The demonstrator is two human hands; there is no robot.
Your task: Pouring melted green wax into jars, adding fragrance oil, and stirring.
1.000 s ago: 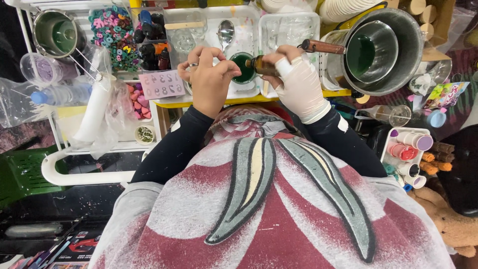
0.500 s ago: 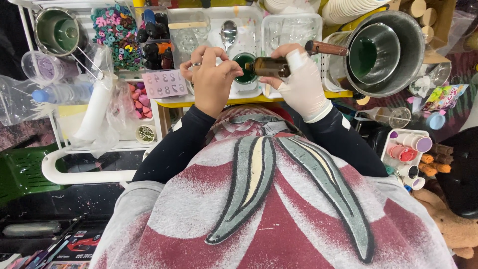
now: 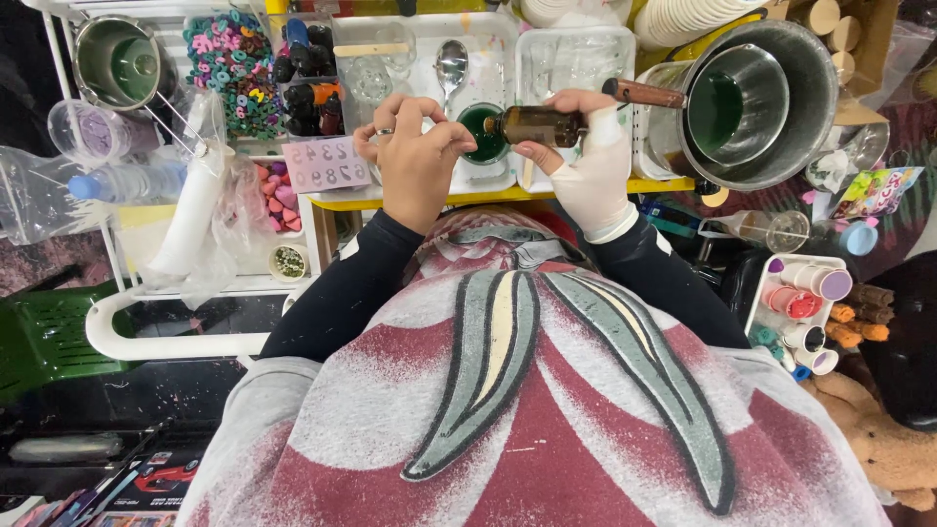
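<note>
Two hands at the counter (image 3: 586, 187), an amber bottle tipped over a green-filled cup.

Largest on your right is the steel pot (image 3: 771, 107), another pot nested inside it holding green liquid, its brown handle pointing toward your hands. Next come the clear plastic trays (image 3: 576, 49) ahead of you, a metal spoon (image 3: 451, 63) lying in one. Your right hand (image 3: 590, 161), partly wrapped in white, is closed around the amber bottle (image 3: 539, 126), which lies nearly level with its neck at the rim of the small cup of green liquid (image 3: 481, 137). Your left hand (image 3: 415, 156) is loosely curled beside that cup; whether its fingertips pinch anything, you cannot tell.
</note>
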